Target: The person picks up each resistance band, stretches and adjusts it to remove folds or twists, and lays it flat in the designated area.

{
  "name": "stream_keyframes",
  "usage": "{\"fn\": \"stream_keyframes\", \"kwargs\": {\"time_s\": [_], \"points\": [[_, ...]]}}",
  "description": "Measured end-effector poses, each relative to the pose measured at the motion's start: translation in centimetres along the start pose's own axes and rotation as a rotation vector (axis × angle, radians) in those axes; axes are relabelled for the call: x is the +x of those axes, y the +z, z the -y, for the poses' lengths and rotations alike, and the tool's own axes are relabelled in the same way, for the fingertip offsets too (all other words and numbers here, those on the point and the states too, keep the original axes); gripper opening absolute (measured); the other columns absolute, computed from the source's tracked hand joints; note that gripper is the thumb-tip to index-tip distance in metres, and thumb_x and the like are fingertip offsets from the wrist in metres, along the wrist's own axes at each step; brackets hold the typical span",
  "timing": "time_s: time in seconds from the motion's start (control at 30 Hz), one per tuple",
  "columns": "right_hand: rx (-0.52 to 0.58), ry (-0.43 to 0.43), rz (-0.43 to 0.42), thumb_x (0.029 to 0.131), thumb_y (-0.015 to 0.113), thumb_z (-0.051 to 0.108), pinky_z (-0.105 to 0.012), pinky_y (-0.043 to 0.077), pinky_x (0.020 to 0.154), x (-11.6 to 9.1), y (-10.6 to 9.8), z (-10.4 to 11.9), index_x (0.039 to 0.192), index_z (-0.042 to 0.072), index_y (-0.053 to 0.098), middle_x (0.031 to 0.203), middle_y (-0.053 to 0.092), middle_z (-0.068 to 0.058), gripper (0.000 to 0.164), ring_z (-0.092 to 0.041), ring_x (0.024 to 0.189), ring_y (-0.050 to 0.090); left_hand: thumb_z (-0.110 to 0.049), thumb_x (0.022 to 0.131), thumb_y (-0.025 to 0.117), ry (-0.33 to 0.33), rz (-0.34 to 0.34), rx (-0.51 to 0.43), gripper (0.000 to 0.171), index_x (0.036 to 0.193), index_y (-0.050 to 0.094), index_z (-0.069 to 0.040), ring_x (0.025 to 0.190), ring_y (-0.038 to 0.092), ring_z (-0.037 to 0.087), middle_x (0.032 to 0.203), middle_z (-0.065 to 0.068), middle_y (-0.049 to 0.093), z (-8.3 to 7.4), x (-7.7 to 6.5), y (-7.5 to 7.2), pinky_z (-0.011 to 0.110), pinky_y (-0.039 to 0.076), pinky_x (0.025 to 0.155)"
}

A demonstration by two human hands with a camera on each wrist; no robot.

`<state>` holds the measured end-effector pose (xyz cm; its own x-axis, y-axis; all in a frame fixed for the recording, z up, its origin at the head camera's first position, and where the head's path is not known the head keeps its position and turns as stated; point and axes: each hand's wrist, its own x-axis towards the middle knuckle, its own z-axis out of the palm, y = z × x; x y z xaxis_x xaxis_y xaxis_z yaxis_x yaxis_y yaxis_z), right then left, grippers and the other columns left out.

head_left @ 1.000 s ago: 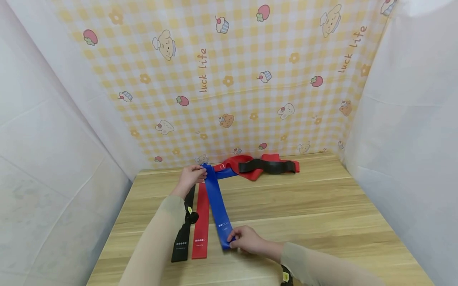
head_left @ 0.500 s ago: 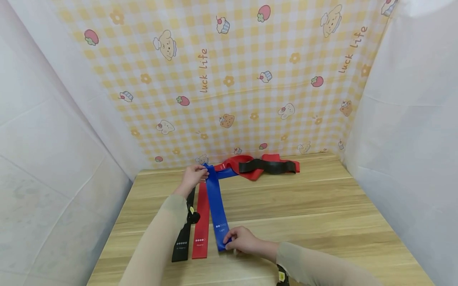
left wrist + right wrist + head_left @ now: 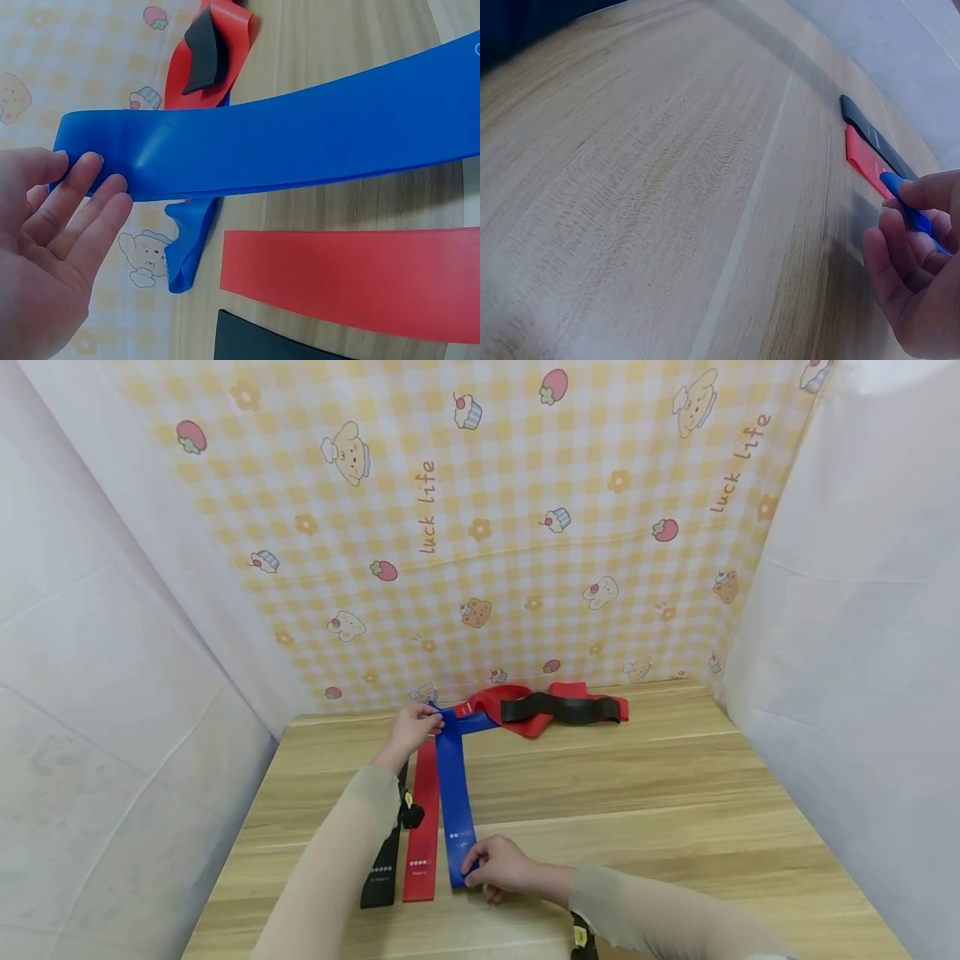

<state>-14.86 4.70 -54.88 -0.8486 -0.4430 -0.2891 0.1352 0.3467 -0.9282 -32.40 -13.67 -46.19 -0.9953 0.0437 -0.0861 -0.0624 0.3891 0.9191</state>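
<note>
A blue resistance band (image 3: 452, 781), printed "Light", stretches lengthwise between both hands. At its far looped end, my left hand (image 3: 412, 727) pinches it between thumb and fingers, also seen in the left wrist view. Its near end is pinched by my right hand (image 3: 506, 864); in the right wrist view the band's edge (image 3: 907, 201) shows between thumb and fingers, raised off the table. Just left of it lies a flat red band (image 3: 422, 835) marked "Heavy". Beyond that is a flat black band (image 3: 381, 872), partly hidden by my left forearm.
At the back of the wooden table (image 3: 637, 810) lies a tangle: a twisted red band (image 3: 495, 700), a black band (image 3: 573, 709) on top and a blue band (image 3: 477, 723) beneath. A checked cloth (image 3: 480, 568) hangs behind, with white sheets at both sides.
Both hands have shifted the blue band: its near end swung left towards the red band and its far end moved slightly right. It now lies closer to parallel with the red band.
</note>
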Motion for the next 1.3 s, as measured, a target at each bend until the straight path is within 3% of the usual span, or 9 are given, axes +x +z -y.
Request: {"fn": "stream_keyframes", "kwargs": {"time_s": [0.43,0.9,1.3], "points": [[0.006,0.012,0.027,0.078,0.075,-0.001,-0.027,0.047,0.037,0.2,0.7,0.3,0.081,0.005,0.069,0.053,0.051,-0.006,0.009,-0.012,0.038,0.048,-0.014,0.098,0.059,0.005,0.024,0.052,0.019,0.106,0.066,0.001,0.091,0.067,0.027,0.097,0.015,0.069,-0.4,-0.2,0.5,0.041,0.055,0.081],[-0.003,0.043,0.043,0.078,0.075,-0.001,-0.024,0.044,0.035,0.5,1.0,0.3,0.079,0.007,0.068,0.054,0.056,-0.008,0.01,-0.011,0.038,0.049,-0.015,0.097,0.06,0.009,0.021,0.117,0.019,0.105,0.067,0.001,0.091,0.068,0.028,0.093,0.013,0.07,0.2,-0.4,1.6,0.048,0.053,0.086],[-0.006,0.062,0.081,0.078,0.074,-0.002,-0.021,0.042,0.034,0.8,1.3,0.2,0.077,0.006,0.068,0.056,0.059,-0.008,0.01,-0.011,0.039,0.049,-0.013,0.097,0.061,0.049,0.031,0.177,0.015,0.099,0.069,-0.001,0.084,0.068,0.022,0.088,0.009,0.071,1.2,-0.5,1.7,0.034,0.056,0.074]]}}
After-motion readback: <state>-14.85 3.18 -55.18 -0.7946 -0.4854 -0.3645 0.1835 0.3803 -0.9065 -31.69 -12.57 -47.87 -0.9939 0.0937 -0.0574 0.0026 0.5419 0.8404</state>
